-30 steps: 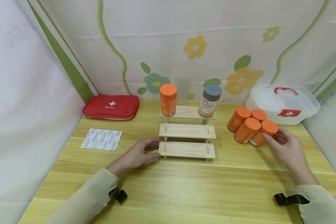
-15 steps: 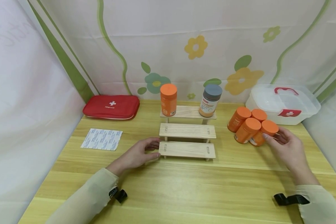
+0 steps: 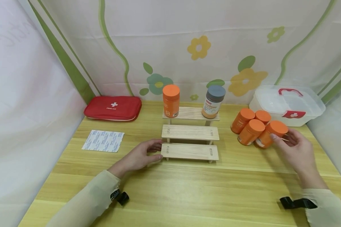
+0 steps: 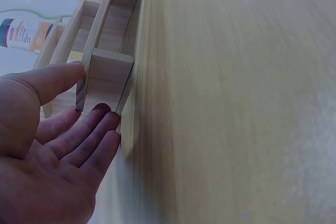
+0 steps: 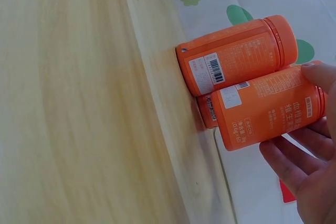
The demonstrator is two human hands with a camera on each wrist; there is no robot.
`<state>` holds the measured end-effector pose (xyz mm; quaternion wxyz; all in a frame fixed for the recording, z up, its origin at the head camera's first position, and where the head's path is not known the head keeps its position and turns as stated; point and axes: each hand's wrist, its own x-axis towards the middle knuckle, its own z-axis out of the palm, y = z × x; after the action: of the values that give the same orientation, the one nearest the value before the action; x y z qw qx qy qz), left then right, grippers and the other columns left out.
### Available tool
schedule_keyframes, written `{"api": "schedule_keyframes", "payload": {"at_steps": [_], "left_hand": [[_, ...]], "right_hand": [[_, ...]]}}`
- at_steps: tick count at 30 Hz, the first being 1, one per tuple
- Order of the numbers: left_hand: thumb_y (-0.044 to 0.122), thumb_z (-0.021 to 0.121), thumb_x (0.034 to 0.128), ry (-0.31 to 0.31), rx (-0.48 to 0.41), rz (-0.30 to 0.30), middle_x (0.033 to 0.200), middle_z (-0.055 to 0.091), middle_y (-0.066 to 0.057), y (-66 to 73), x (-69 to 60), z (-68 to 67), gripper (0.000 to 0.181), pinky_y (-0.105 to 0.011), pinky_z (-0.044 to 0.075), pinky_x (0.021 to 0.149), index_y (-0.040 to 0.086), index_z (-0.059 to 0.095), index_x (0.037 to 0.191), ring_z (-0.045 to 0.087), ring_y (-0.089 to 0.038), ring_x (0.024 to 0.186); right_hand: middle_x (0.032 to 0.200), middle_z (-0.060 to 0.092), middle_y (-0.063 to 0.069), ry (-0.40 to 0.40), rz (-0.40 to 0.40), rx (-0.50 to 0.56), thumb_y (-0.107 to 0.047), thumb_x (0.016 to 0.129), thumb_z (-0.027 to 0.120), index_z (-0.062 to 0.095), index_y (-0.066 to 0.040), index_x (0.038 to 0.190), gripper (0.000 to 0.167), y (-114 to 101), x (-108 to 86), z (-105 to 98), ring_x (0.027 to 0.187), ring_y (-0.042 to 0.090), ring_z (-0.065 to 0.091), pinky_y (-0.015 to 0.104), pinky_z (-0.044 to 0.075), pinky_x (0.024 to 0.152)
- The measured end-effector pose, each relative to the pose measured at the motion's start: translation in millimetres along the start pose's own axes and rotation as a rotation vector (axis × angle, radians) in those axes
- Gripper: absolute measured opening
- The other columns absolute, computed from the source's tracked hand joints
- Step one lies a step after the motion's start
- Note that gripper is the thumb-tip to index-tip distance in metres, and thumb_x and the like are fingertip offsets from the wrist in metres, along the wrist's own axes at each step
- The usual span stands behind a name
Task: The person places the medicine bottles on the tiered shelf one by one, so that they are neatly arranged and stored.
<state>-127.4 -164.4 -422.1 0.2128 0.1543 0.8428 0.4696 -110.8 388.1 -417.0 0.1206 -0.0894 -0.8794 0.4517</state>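
My right hand (image 3: 298, 153) grips an orange bottle (image 3: 268, 137) between thumb and fingers, near its cap. In the right wrist view this bottle (image 5: 268, 106) tilts and overlaps another orange bottle (image 5: 233, 51). Three more orange bottles stand close beside it in the head view, the nearest being the front bottle (image 3: 250, 133). My left hand (image 3: 139, 154) holds the left end of a three-step wooden rack (image 3: 189, 151). In the left wrist view, the thumb and fingertips lie on either side of the lowest board's end (image 4: 80, 95).
On the rack's top step stand an orange bottle (image 3: 171, 102) and a grey-capped bottle (image 3: 213, 102). A red first-aid pouch (image 3: 112, 108) and a printed white sheet (image 3: 103, 141) lie at left. Behind the loose bottles sits a translucent box (image 3: 272, 102) against the curtain.
The front right orange bottle has shifted slightly right and leaned away from the others in my right hand. My left hand and the rack stay put.
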Motion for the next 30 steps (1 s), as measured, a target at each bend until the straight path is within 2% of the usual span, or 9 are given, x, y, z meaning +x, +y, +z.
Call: {"api": "schedule_keyframes", "payload": {"at_steps": [3,6,8,17,24,30], "left_hand": [[0.022,0.076,0.1023,-0.001,-0.002,0.002,0.146,0.067,-0.009,0.7,-0.4,0.1,0.062,-0.055,0.047,0.124,0.007,0.052,0.157,0.062,-0.032,0.139],[0.021,0.076,0.1022,0.000,-0.008,-0.001,0.146,0.067,-0.009,0.6,-0.8,0.4,0.062,-0.055,0.047,0.123,0.007,0.052,0.157,0.062,-0.032,0.139],[0.022,0.076,0.1024,0.001,-0.007,-0.002,0.146,0.067,-0.009,0.6,-0.9,0.3,0.062,-0.055,0.047,0.123,0.008,0.052,0.157,0.061,-0.032,0.139],[0.023,0.076,0.1026,0.004,0.011,-0.009,0.148,0.066,-0.009,1.3,-1.0,0.2,0.063,-0.055,0.047,0.124,0.009,0.051,0.159,0.061,-0.032,0.140],[0.023,0.075,0.1027,0.005,-0.002,-0.018,0.149,0.066,-0.009,1.0,-0.7,0.1,0.063,-0.056,0.046,0.125,0.009,0.051,0.159,0.060,-0.033,0.141],[0.020,0.076,0.1023,0.004,-0.010,0.010,0.147,0.067,-0.010,0.4,-0.6,0.6,0.063,-0.055,0.047,0.123,0.006,0.051,0.158,0.062,-0.033,0.139]], "right_hand": [[0.120,0.058,-0.035,0.018,-0.011,0.031,-0.024,0.101,0.077,0.053,-0.010,0.157,0.062,-1.6,-1.2,-3.2,0.102,-0.021,0.056,-0.006,0.047,0.084],[0.117,0.059,-0.036,0.047,-0.018,0.063,-0.019,0.101,0.077,0.058,-0.018,0.152,0.055,-4.6,-2.2,-6.9,0.102,-0.018,0.058,-0.005,0.047,0.084],[0.116,0.059,-0.035,0.071,-0.012,0.074,-0.018,0.100,0.077,0.059,-0.024,0.147,0.050,-7.9,-3.1,-9.6,0.103,-0.016,0.057,-0.005,0.046,0.084],[0.115,0.060,-0.028,0.205,0.019,0.110,-0.013,0.098,0.076,0.057,-0.035,0.130,0.044,-28.7,-6.7,-14.8,0.105,-0.008,0.057,-0.005,0.047,0.085],[0.114,0.059,-0.028,0.281,0.046,0.082,-0.014,0.097,0.076,0.056,-0.035,0.128,0.043,-41.6,-7.4,-12.2,0.104,-0.007,0.056,-0.004,0.044,0.084],[0.114,0.061,-0.027,0.329,0.043,0.083,-0.014,0.095,0.078,0.059,-0.032,0.129,0.043,-51.8,-7.1,-11.5,0.104,-0.005,0.057,0.000,0.044,0.085]]}}
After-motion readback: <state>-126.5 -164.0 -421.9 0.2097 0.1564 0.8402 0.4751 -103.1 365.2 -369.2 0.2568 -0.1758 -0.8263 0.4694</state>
